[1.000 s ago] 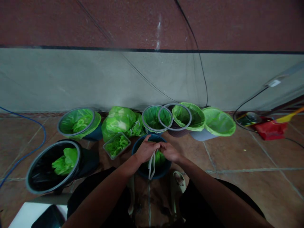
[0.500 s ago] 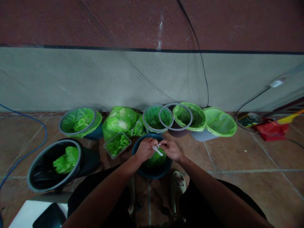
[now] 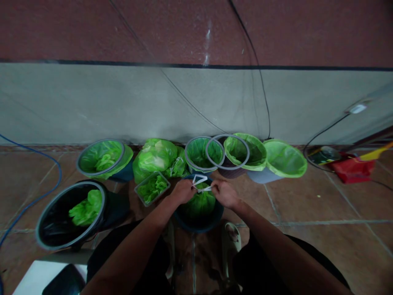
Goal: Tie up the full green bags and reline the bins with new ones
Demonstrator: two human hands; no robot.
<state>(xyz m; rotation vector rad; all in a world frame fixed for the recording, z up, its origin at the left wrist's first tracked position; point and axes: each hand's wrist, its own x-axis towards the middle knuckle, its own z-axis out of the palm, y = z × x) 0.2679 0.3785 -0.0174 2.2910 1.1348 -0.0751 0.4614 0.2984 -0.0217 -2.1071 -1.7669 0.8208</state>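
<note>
Between my feet stands a dark blue bin (image 3: 196,226) with a green plastic bag (image 3: 200,206) inside, its neck gathered at the top. A white drawstring (image 3: 200,179) loops above the bag. My left hand (image 3: 184,191) is closed on the string's left side, fingers pinched. On the other side, my right hand (image 3: 225,193) pinches the string's right end. The string is stretched between both hands over the bag. Just left of my left hand sits a clear plastic box (image 3: 167,186) holding lettuce leaves (image 3: 152,188).
By the wall stand bins with green liners, including a lined bin (image 3: 285,157) and a bin with leaves (image 3: 104,157). A loose grey ring (image 3: 247,151) rests across two bins. A full green bag (image 3: 158,153), a black-lined bin (image 3: 55,217) and a red dustpan (image 3: 353,168) stand around.
My hands have moved apart, pulling the white string sideways. Its loop now stands up above the bag, where before it hung down between my fingers. More of the gathered bag shows.
</note>
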